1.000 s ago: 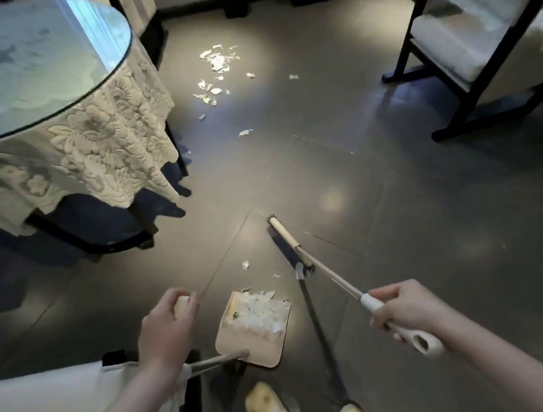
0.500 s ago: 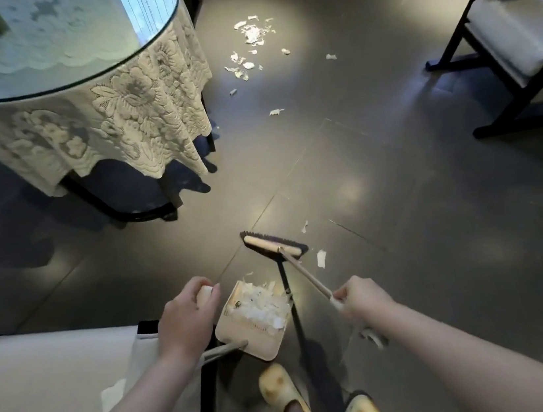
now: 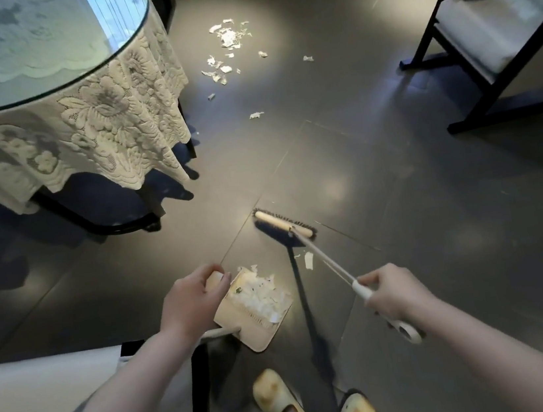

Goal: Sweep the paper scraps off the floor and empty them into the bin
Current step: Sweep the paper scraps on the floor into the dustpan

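**Dustpan half full, more scraps up the floor**

The person stands on grey floor tiles [image 3: 395, 161] in two yellow slippers [image 3: 276, 398]. The left hand [image 3: 193, 302] curls over the top of the dustpan handle [image 3: 215, 277]; the beige dustpan [image 3: 255, 329] sits on the floor with a heap of white scraps [image 3: 261, 297] inside it. The right hand [image 3: 395, 289] grips the white grip of the broom [image 3: 283, 226], whose head rests on the tiles just beyond the pan. One loose strip of paper [image 3: 309, 260] lies between broom head and pan.

Farther up the floor a scattered patch of scraps [image 3: 227, 38] lies, too many small bits to count, with a few stragglers nearer, one [image 3: 256, 115] well apart from the rest.

One round glass-topped table [image 3: 36, 57] with a lace cloth [image 3: 108, 130] crowds the left side beside that patch; one dark-framed chair [image 3: 484, 49] with white cushions stands on the right. A pale cushioned seat [image 3: 46, 391] sits at the person's left. I can't make out the bin.
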The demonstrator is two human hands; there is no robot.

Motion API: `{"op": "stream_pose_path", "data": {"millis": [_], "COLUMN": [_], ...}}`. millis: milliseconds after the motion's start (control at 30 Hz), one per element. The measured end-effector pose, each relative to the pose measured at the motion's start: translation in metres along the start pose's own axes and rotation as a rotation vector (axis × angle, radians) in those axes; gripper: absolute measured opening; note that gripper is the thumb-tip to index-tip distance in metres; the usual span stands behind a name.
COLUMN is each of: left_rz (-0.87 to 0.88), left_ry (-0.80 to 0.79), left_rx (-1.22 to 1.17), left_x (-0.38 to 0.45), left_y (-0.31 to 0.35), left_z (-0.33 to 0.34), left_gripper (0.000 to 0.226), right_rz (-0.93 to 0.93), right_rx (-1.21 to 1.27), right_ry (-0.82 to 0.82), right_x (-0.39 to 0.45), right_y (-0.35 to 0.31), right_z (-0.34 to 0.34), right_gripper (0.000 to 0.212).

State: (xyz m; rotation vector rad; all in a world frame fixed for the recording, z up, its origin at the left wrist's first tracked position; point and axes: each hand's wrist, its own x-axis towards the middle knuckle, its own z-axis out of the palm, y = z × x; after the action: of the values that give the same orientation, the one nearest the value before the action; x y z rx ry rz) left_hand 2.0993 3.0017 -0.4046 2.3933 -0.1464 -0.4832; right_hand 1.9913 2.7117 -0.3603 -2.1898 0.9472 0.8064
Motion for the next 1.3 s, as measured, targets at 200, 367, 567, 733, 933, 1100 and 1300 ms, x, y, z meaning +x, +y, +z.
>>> {"op": "stream_pose_path", "data": {"millis": [200, 367, 567, 733, 933, 1100, 1300], "left_rz": [0.076, 0.087, 0.085, 0.088, 0.036, 0.025, 0.011], "left_ry": [-0.042, -0.024, -0.003, -0.006, 0.002, 0.025, 0.032], "left_rx": [0.08, 0.129, 0.097, 0.107, 0.129, 0.163, 0.177], "left_x": [0.022, 0.038, 0.036, 0.035, 0.018, 0.007, 0.003], "left_y": [0.017, 0.023, 0.018, 0.025, 0.04, 0.046, 0.054], "left_z": [0.01, 0.008, 0.008, 0.018, 0.033, 0.044, 0.051], "left_gripper": [0.025, 0.015, 0.017, 0.015, 0.015, 0.017, 0.015], "right_rz": [0.066, 0.11, 0.162, 0.285, 0.373, 0.288, 0.257], "right_rx": [0.022, 0.098, 0.322, 0.502, 0.684, 0.574, 0.563], "right_ry": [-0.004, -0.13, -0.057, -0.13, -0.202, -0.162, -0.278], "right_x": [0.044, 0.028, -0.001, 0.012, 0.046, 0.04, 0.026], "right_y": [-0.017, 0.008, 0.055, 0.061, 0.054, 0.074, 0.072], "right_z": [0.022, 0.02, 0.003, 0.022, 0.028, 0.031, 0.017], "right_gripper": [0.042, 0.051, 0.055, 0.033, 0.029, 0.059, 0.064]}}
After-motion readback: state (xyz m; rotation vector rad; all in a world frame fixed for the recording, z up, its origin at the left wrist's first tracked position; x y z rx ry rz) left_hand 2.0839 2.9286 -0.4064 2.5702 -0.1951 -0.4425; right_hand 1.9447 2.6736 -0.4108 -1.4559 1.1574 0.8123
